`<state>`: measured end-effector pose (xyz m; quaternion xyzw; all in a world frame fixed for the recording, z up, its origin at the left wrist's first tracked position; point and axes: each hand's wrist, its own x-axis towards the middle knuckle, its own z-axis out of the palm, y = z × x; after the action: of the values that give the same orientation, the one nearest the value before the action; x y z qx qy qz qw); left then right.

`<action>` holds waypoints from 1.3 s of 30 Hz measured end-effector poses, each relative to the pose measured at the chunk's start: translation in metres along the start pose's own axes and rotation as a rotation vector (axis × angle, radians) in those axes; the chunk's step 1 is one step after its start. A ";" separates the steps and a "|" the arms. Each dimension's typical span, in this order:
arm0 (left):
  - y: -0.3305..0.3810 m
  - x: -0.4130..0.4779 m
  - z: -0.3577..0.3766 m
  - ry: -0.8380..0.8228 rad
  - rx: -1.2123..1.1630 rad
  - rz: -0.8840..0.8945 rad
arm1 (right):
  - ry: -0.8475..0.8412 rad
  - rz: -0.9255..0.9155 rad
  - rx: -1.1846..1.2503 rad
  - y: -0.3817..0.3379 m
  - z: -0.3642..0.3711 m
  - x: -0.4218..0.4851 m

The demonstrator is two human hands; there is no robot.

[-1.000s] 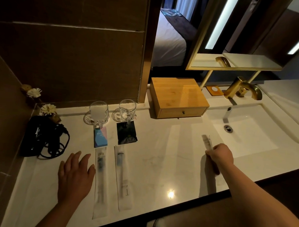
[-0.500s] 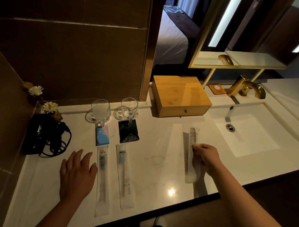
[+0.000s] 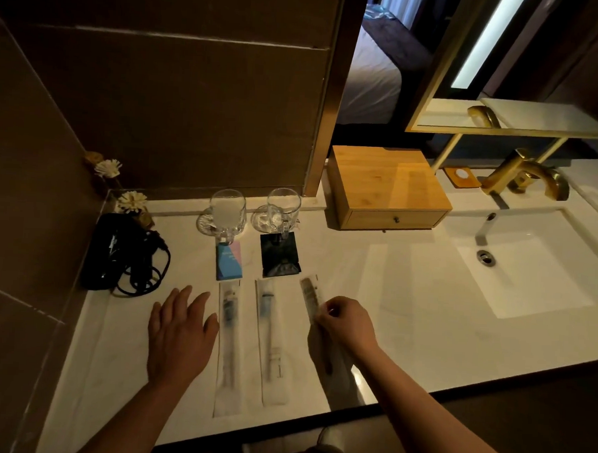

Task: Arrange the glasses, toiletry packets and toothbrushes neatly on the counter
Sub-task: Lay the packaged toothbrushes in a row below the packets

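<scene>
Two glasses stand on coasters at the back of the white counter [image 3: 407, 299]: the left glass [image 3: 227, 211] and the right glass [image 3: 284, 208]. In front of them lie a blue-pink packet [image 3: 229, 261] and a black packet [image 3: 280, 255]. Two wrapped toothbrushes lie side by side below these, the left toothbrush [image 3: 229, 343] and the right toothbrush [image 3: 270, 338]. My right hand [image 3: 346, 322] grips a wrapped comb [image 3: 310, 293], held just right of the toothbrushes. My left hand [image 3: 180, 334] rests flat and spread, left of the toothbrushes.
A black hair dryer with coiled cord [image 3: 125, 253] sits at the left wall beside dried flowers [image 3: 131, 202]. A wooden drawer box [image 3: 385, 189] stands behind, with the sink basin [image 3: 528, 270] and gold tap [image 3: 526, 174] to the right. The counter's front edge is close.
My right hand has carried the wrapped comb left from near the sink to beside the right toothbrush. My left hand has stayed almost still.
</scene>
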<state>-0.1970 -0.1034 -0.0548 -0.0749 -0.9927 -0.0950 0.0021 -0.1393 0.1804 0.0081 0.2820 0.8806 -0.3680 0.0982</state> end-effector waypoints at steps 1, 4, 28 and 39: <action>0.000 0.000 0.000 -0.005 0.002 -0.002 | 0.027 -0.009 -0.056 0.000 0.003 0.001; -0.002 0.001 0.001 -0.016 0.014 -0.006 | 0.088 -0.022 -0.138 0.001 0.004 -0.002; -0.004 0.001 0.002 -0.001 -0.020 0.011 | 0.080 -0.094 -0.145 -0.003 0.017 -0.005; -0.004 0.001 0.003 0.004 -0.012 0.013 | 0.051 -0.057 -0.028 0.001 0.011 -0.003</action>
<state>-0.1982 -0.1063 -0.0583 -0.0813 -0.9915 -0.1011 0.0041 -0.1368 0.1720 0.0014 0.2649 0.8955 -0.3508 0.0692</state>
